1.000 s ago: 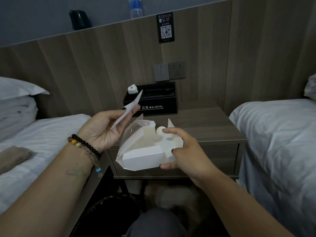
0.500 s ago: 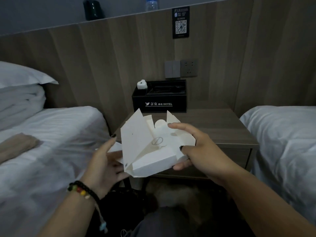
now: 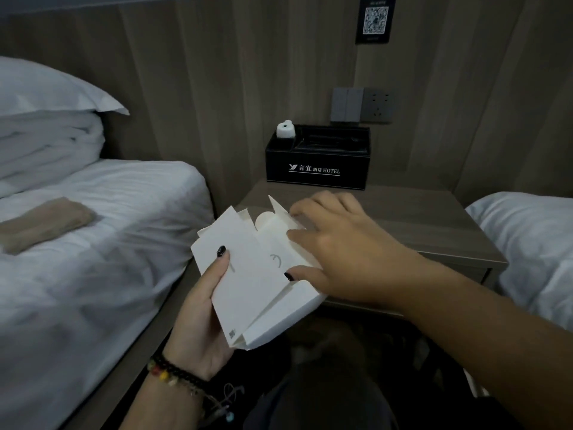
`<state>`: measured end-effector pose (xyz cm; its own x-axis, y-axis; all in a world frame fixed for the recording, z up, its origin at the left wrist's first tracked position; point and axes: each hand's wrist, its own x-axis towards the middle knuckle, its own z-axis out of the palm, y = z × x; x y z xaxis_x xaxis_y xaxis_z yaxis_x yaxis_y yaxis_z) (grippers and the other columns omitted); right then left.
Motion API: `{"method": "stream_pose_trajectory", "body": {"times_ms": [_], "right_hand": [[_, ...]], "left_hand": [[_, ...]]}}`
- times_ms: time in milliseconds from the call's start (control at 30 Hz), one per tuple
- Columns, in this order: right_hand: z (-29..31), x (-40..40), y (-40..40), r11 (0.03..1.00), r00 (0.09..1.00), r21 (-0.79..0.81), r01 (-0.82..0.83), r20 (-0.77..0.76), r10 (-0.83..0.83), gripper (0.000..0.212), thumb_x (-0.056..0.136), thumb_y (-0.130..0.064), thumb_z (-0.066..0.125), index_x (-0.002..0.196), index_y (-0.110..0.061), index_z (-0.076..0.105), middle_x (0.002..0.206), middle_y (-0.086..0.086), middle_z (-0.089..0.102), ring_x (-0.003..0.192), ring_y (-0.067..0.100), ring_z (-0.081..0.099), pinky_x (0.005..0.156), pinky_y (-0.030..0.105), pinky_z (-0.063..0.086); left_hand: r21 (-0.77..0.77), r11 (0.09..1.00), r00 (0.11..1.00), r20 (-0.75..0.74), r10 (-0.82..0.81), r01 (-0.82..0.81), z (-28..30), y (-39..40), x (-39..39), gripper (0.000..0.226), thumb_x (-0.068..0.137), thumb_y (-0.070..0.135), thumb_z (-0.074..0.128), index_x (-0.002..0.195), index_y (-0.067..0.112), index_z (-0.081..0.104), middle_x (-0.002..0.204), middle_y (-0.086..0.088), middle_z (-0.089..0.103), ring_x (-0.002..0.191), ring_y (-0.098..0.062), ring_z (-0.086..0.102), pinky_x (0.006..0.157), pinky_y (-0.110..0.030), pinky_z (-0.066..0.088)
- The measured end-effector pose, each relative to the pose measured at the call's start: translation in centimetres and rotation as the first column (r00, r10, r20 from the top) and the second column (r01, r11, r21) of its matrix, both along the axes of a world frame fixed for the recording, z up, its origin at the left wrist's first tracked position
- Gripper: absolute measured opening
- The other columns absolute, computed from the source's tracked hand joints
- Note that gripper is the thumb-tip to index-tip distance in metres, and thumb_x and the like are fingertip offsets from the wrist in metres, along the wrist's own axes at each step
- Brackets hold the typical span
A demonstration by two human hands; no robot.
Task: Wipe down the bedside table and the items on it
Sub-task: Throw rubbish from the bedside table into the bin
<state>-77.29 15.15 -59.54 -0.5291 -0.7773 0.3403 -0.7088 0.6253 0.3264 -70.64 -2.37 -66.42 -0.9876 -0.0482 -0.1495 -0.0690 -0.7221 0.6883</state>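
A person's left hand (image 3: pixel 203 308), a beaded bracelet (image 3: pixel 173 372) at the wrist, cradles a white cardboard box (image 3: pixel 257 274) from below, palm up, thumb laid flat across its open flap, holding it in the air just off the front left corner of the bedside table (image 3: pixel 403 225); the right hand (image 3: pixel 338 256) reaches in from the right, knuckles up, thumb pressed on the box's near panel and fingers spread over its far flaps, gripping the box between them. The box appears to be in the middle of being opened or folded shut, which of the two cannot be told, and the wiping itself looks not yet begun, since no cloth is in either hand. To do this step well, the left hand should keep the base steady while the right works one flap at a time, easing the thin card along its creases, not crushing it. Beyond the hands, a black hotel tissue box (image 3: pixel 317 164) stands at the back edge of the table against the wood wall panel (image 3: pixel 217 88), a small white object (image 3: pixel 285 129) on its left top corner. A folded brown cloth (image 3: pixel 43 223) lies on the white bed (image 3: pixel 108 243) to the left, near enough to fetch for the wiping, and a second bed (image 3: pixel 533 243) flanks the table on the right
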Motion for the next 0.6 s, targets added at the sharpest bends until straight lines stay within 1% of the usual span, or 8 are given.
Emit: {"method": "stream_pose_trajectory", "body": {"times_ms": [33, 100, 167, 267, 333, 400, 500, 600], "right_hand": [[0.2, -0.3, -0.7, 0.998, 1.0, 0.055, -0.001, 0.031, -0.001, 0.056, 0.088, -0.061, 0.046, 0.125, -0.022, 0.06, 0.139, 0.004, 0.036, 0.126, 0.022, 0.021, 0.104, 0.037, 0.013], [0.1, -1.1, -2.0, 0.998, 0.983, 0.062, 0.0, 0.186, -0.012, 0.052, 0.088, -0.06, 0.048, 0.135, -0.037, 0.05, 0.148, 0.003, 0.023, 0.131, 0.023, 0.009, 0.107, 0.039, 0.007], [-0.6, -1.7, -3.4, 0.999, 0.91, 0.032, 0.02, 0.414, -0.032, 0.05, 0.087, -0.055, 0.055, 0.135, -0.047, 0.046, 0.155, -0.001, 0.014, 0.136, 0.023, 0.003, 0.109, 0.04, 0.006], [-2.8, -2.2, -5.5, 0.998, 0.802, -0.057, 0.026, 0.597, 0.013, 0.046, 0.085, -0.05, 0.06, 0.13, -0.051, 0.05, 0.156, -0.005, 0.013, 0.138, 0.025, 0.006, 0.106, 0.036, 0.008], [-4.4, -1.9, -6.8, 0.993, 0.755, -0.118, 0.001, 0.651, 0.077, 0.043, 0.086, -0.04, 0.064, 0.126, -0.051, 0.054, 0.155, -0.01, 0.012, 0.138, 0.023, 0.005, 0.106, 0.035, 0.008], [-6.0, -1.5, -8.2, 0.99, 0.745, -0.138, -0.028, 0.658, 0.113, 0.039, 0.086, -0.034, 0.065, 0.122, -0.049, 0.059, 0.155, -0.013, 0.008, 0.138, 0.019, 0.002, 0.108, 0.035, 0.006], [-7.9, -1.2, -9.9, 0.979, 0.764, -0.193, -0.07, 0.62, 0.177, 0.032, 0.085, -0.039, 0.067, 0.116, -0.045, 0.065, 0.156, -0.012, 0.009, 0.14, 0.019, 0.002, 0.108, 0.034, 0.006], [-8.8, -0.7, -11.4, 0.952, 0.734, -0.305, -0.024, 0.641, 0.224, 0.03, 0.082, -0.045, 0.068, 0.112, -0.044, 0.068, 0.151, -0.014, 0.021, 0.137, 0.011, 0.007, 0.097, 0.024, 0.006]], "left_hand": [[-0.002, 1.0, 1.0, -0.006, 0.011, -0.011, -0.1, -0.4, 0.2, 0.043, 0.095, 0.038, 0.046, 0.124, 0.011, 0.06, 0.117, -0.017, 0.067, 0.097, -0.031, 0.069, 0.078, -0.046, 0.058], [-0.005, 0.999, 0.999, -0.004, 0.045, -0.045, -0.6, -1.4, 0.4, 0.043, 0.093, 0.039, 0.049, 0.126, 0.013, 0.059, 0.121, -0.015, 0.066, 0.105, -0.032, 0.066, 0.087, -0.052, 0.053], [-0.022, 0.997, 0.997, -0.004, 0.076, -0.076, -1.2, -2.4, 0.7, 0.045, 0.092, 0.04, 0.05, 0.128, 0.015, 0.058, 0.125, -0.013, 0.064, 0.113, -0.032, 0.062, 0.092, -0.055, 0.048], [-0.044, 0.994, 0.994, 0.017, 0.106, -0.105, -2.3, -3.7, 1.3, 0.045, 0.093, 0.042, 0.049, 0.128, 0.014, 0.059, 0.124, -0.013, 0.065, 0.112, -0.031, 0.063, 0.092, -0.055, 0.047], [-0.048, 0.993, 0.993, 0.036, 0.113, -0.111, -2.9, -4.6, 1.9, 0.045, 0.094, 0.041, 0.048, 0.125, 0.011, 0.061, 0.121, -0.014, 0.066, 0.108, -0.031, 0.065, 0.09, -0.055, 0.049], [-0.05, 0.992, 0.991, 0.059, 0.122, -0.119, -3.4, -5.7, 2.6, 0.044, 0.094, 0.041, 0.048, 0.123, 0.011, 0.062, 0.12, -0.016, 0.066, 0.107, -0.032, 0.065, 0.091, -0.057, 0.048], [-0.029, 0.99, 0.987, 0.084, 0.14, -0.138, -4.1, -7.4, 3.5, 0.048, 0.093, 0.041, 0.05, 0.129, 0.009, 0.058, 0.128, -0.018, 0.061, 0.119, -0.036, 0.057, 0.1, -0.06, 0.04], [0.016, 0.988, 0.986, 0.075, 0.149, -0.151, -4.7, -8.8, 4.3, 0.054, 0.086, 0.037, 0.063, 0.129, 0.005, 0.057, 0.134, -0.021, 0.055, 0.125, -0.038, 0.052, 0.109, -0.058, 0.031]]}}
